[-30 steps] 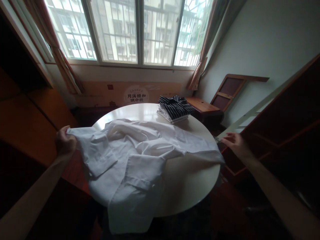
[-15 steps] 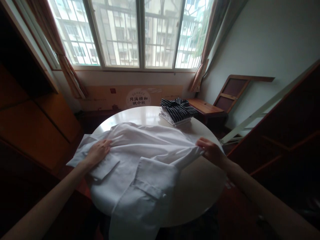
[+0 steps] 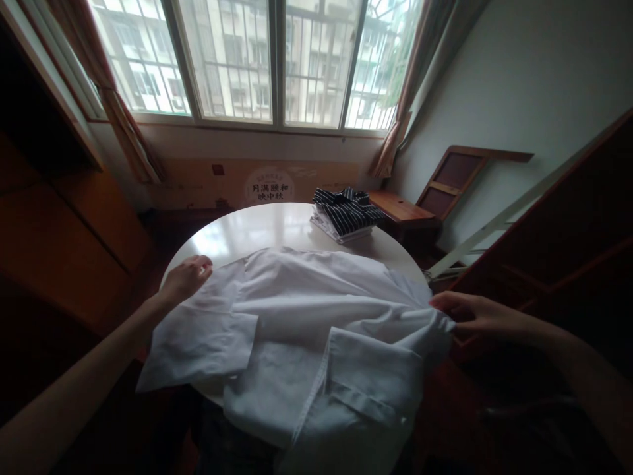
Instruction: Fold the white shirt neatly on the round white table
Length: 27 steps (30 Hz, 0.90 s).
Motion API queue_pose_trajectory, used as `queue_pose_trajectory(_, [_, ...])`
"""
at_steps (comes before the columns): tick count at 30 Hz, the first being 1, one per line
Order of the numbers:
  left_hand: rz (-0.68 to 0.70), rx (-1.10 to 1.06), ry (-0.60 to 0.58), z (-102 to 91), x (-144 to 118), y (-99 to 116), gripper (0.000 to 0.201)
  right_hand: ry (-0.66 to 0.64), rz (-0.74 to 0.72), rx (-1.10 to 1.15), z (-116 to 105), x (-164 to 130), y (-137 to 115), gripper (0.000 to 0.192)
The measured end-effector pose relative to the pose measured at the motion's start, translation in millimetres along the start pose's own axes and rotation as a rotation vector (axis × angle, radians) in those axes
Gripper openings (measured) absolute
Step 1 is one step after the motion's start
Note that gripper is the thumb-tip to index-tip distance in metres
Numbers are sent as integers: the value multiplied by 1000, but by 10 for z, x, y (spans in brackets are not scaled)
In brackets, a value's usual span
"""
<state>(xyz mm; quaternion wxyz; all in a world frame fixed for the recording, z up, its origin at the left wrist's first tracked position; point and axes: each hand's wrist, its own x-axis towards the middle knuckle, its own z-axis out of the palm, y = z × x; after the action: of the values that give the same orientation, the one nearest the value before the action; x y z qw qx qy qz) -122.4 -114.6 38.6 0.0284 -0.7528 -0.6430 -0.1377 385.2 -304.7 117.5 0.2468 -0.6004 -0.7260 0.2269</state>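
Note:
A white collared-looking shirt [image 3: 287, 303] lies spread across a round white table [image 3: 237, 227], its lower part hanging over the near edge. My left hand [image 3: 188, 277] is at the shirt's left shoulder edge, fingers curled closed on the cloth, though the fingertips are partly hidden. At the opposite side, my right hand [image 3: 475, 313] pinches the shirt's right shoulder area beyond the table's rim, pulling creases into the fabric. Both sleeves are folded inward, with the wide sleeve ends lying toward me.
A folded black-and-white striped shirt [image 3: 346, 211] tops a small pile of white clothes [image 3: 329, 229] at the table's far right. Behind stand a wooden bench [image 3: 400, 208] and a printed cardboard panel [image 3: 198, 181] below the window. A wooden cabinet [image 3: 74, 231] is on the left.
The shirt has shifted right and toward me, and its left side is spread flatter. My right hand has moved right with the cloth; my left hand has moved slightly left and up.

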Motion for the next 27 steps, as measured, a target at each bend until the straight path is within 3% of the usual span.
queue_pose_trajectory(3, [70,-47,18,121,203,252,42,-134,-52,30,130,184,-217,38])
queue_pose_trajectory(6, [58,-224,-79,248,398,425,46,-271,-94,75,306,366,-274,41])
queue_pose_trajectory(9, [82,-386,-194,346,542,524,44,-403,-125,106,557,422,-292,39])
queue_pose_trajectory(13, [160,-446,-255,389,605,561,44,-474,-145,125,795,322,-449,33])
queue_pose_trajectory(15, [201,-501,-302,347,596,526,43,-649,-127,203,750,238,-551,31])
queue_pose_trajectory(18, [195,-575,-509,212,566,445,41,-1043,-12,354,495,139,-605,37])
queue_pose_trajectory(19, [183,-585,-595,159,555,430,40,-1058,41,374,393,134,-577,41])
queue_pose_trajectory(21, [161,-598,-704,67,542,450,38,-901,109,362,216,199,-433,45])
queue_pose_trajectory(24, [117,-633,-695,8,551,618,42,-423,102,366,90,505,-55,49])
queue_pose_trajectory(27, [63,-644,-687,56,591,871,48,-9,99,152,138,949,338,51])
